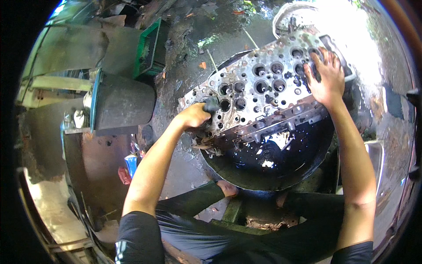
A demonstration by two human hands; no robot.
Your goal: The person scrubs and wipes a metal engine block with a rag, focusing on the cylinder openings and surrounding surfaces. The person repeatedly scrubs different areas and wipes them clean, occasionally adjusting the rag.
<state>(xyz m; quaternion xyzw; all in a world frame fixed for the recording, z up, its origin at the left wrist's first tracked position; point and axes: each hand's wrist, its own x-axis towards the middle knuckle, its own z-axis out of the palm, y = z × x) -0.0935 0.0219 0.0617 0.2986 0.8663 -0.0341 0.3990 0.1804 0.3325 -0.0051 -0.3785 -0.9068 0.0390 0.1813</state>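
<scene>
A long metal engine cylinder head point(250, 94), with rows of round valve openings and bolt holes, lies slantwise across a round black basin point(259, 176). Dark liquid with bright reflections shows in the basin. At the cylinder head's left end, my left hand point(193, 115) is closed round a small dark wad point(211, 104), perhaps a rag, pressed to the top face; its exact kind cannot be made out. My right hand point(327, 79) rests on the right end with its fingers spread, near the openings there, and grips nothing.
A white bucket point(281, 20) with metal parts stands beyond the cylinder head. Left are a green crate point(141, 53) and a large dark bin point(125, 99). Blue and red packets point(130, 165) lie lower left. My feet are close to the basin on wet ground.
</scene>
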